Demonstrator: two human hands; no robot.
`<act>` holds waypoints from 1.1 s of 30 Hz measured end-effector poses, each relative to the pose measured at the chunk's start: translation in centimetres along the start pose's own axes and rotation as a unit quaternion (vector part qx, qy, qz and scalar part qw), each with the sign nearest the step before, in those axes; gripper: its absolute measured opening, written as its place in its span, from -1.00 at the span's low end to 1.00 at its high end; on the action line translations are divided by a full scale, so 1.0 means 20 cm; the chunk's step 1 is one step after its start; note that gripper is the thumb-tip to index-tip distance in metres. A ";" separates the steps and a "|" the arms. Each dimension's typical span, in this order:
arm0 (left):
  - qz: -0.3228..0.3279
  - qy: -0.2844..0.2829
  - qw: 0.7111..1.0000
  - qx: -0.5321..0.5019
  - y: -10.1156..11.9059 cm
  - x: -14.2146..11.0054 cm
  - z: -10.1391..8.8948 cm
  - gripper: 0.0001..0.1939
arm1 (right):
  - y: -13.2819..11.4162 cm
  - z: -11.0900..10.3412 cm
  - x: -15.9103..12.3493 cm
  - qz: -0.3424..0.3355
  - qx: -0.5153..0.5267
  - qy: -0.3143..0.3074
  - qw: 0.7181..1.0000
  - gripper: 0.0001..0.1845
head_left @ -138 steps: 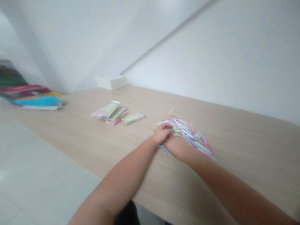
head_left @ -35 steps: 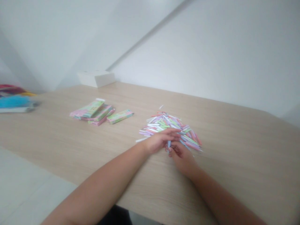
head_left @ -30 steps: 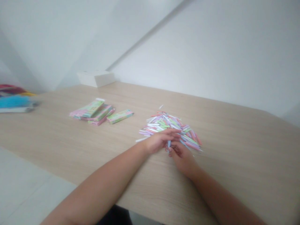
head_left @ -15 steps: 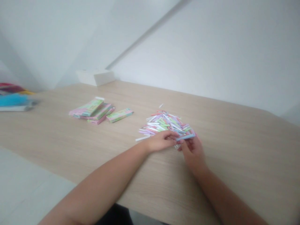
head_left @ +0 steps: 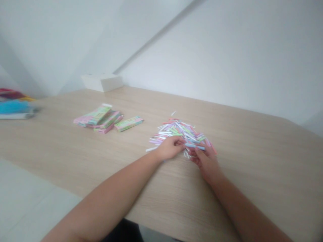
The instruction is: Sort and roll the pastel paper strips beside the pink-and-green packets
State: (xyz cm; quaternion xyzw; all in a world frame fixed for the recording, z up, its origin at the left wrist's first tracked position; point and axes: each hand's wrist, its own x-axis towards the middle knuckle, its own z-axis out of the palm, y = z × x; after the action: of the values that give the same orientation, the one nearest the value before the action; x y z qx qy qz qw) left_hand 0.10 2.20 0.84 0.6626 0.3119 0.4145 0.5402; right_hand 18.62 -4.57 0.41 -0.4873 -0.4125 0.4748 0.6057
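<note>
Both hands meet at the near edge of a loose pile of thin pastel sticks (head_left: 178,129), coloured white, lilac, green, pink and blue. Between them lies a slim light-blue stick (head_left: 193,146), roughly level. My left hand (head_left: 171,147) is closed, its thumb and fingertips pinching at the stick's left end. The right end is gripped by the thumb and fingers of my right hand (head_left: 208,164), which is also closed. Blur hides the exact kind of stick and whether more than one is held. A few white sticks show below the hands.
On the wooden table (head_left: 161,198), several flat pink-and-green boxes (head_left: 101,117) are stacked to the left, with a single box (head_left: 129,123) beside them. A white box (head_left: 102,82) stands by the wall. Blue and red items (head_left: 15,107) lie at far left.
My left hand has shifted slightly left and up. The light-blue stick now tilts down towards the right instead of up, and more white sticks show between the hands.
</note>
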 end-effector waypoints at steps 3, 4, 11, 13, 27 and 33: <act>-0.005 0.032 0.999 0.020 0.00 0.01 -0.01 -0.73 | 0.01 -0.01 0.03 -0.018 0.004 0.029 0.999 -0.48; -0.005 0.037 0.999 0.024 -0.01 0.01 -0.02 -0.72 | 0.02 -0.01 0.03 -0.026 -0.003 0.037 0.999 -0.49; 0.016 0.052 0.997 0.055 -0.01 0.02 -0.03 -0.70 | -0.06 -0.10 0.04 -0.236 -0.322 0.012 0.917 -0.64; 0.026 0.076 0.995 0.054 0.01 0.02 -0.05 -0.67 | -0.10 -0.12 0.02 -0.307 -0.423 -0.013 0.853 -0.71; 0.048 -0.147 0.986 0.062 0.11 -0.09 0.01 -0.51 | -0.04 -0.02 -0.09 -0.238 -0.311 -0.038 0.919 -0.79; 0.055 -0.206 0.975 0.062 0.08 -0.06 0.02 -0.55 | -0.03 0.01 -0.07 -0.231 -0.240 -0.044 0.942 -0.70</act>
State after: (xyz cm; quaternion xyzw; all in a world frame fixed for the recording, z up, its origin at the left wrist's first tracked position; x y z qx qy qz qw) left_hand -0.09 0.68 2.14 0.7823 0.1822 0.2782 0.5267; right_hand 18.22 -5.90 0.97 -0.4885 -0.6414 0.2299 0.5451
